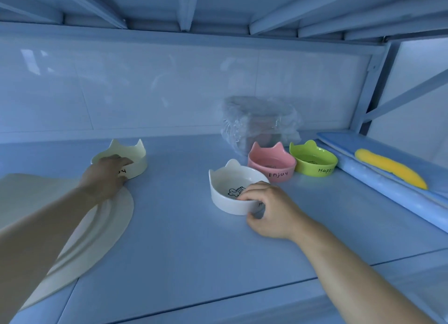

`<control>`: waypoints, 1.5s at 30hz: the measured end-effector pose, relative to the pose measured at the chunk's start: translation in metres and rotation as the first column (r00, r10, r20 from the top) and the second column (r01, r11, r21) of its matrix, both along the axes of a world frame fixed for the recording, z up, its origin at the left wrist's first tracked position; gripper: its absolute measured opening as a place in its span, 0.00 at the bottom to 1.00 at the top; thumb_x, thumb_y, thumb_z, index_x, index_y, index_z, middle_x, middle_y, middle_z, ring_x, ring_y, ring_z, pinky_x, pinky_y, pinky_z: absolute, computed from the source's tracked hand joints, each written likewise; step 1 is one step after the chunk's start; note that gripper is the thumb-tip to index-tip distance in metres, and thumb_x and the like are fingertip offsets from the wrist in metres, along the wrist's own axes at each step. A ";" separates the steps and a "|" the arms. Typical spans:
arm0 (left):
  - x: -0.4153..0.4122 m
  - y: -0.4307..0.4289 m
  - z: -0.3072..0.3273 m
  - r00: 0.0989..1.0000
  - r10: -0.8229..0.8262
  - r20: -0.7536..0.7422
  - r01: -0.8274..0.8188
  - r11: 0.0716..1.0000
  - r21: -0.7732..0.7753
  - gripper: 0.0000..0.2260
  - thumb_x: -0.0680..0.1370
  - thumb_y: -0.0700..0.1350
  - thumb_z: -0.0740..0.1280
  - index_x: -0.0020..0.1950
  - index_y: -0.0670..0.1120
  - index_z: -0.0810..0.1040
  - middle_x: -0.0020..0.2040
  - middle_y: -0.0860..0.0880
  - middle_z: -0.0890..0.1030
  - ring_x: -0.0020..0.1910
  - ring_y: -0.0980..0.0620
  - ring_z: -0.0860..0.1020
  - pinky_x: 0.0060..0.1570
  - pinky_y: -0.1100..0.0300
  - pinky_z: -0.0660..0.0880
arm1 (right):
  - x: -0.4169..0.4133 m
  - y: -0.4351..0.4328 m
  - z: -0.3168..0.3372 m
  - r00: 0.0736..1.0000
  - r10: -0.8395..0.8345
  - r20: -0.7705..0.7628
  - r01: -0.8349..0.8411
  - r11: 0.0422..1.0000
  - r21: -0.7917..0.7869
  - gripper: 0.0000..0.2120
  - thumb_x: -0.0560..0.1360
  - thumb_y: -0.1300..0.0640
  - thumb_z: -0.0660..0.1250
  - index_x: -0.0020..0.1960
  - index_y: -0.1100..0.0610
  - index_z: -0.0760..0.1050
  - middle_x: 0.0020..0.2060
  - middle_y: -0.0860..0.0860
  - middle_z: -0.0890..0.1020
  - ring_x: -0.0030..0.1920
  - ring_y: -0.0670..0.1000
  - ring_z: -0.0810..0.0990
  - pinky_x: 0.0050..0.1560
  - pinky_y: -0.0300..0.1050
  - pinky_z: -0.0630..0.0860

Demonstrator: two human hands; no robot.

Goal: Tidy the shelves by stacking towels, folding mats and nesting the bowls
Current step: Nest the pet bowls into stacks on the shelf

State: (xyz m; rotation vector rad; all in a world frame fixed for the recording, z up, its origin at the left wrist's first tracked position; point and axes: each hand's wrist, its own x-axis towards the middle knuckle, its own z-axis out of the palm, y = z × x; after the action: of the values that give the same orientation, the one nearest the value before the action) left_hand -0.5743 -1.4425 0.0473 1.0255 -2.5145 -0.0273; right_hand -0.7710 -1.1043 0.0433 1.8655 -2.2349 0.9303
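1. On the shelf (181,239), towards its left, the cream bowl (138,157) is being gripped at its near rim by the left hand (104,178), with the fingers curled over the edge. The bowl is sitting at the far edge of a cream mat (72,226).
2. Near the middle, the white bowl (230,202) is being pinched at its near wall by the right hand (269,209), fingers inside and thumb outside.
3. Behind it, the pink bowl (271,166) and the green bowl (312,163) are being left just beside each other, before a plastic-wrapped bundle (259,122).

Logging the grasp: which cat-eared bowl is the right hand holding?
The white bowl, nearest the front, gripped at its rim by the right hand. The left hand holds the cream bowl; the pink bowl and green bowl stand untouched.
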 end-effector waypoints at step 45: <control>-0.077 0.259 0.054 0.907 -0.340 -0.247 0.269 0.921 -0.282 0.15 0.74 0.40 0.68 0.60 0.47 0.78 0.41 0.48 0.78 0.41 0.46 0.74 0.40 0.55 0.72 | -0.059 0.057 0.056 0.994 -0.073 -0.078 0.040 0.929 -0.368 0.13 0.70 0.65 0.69 0.54 0.59 0.79 0.39 0.51 0.78 0.35 0.51 0.72 0.43 0.50 0.71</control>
State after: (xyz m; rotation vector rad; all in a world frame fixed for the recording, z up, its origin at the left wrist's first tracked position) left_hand -0.6509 -1.1831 0.1011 0.4807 -2.3096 0.0331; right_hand -0.8295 -1.0477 0.0997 1.6319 -1.8918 1.1361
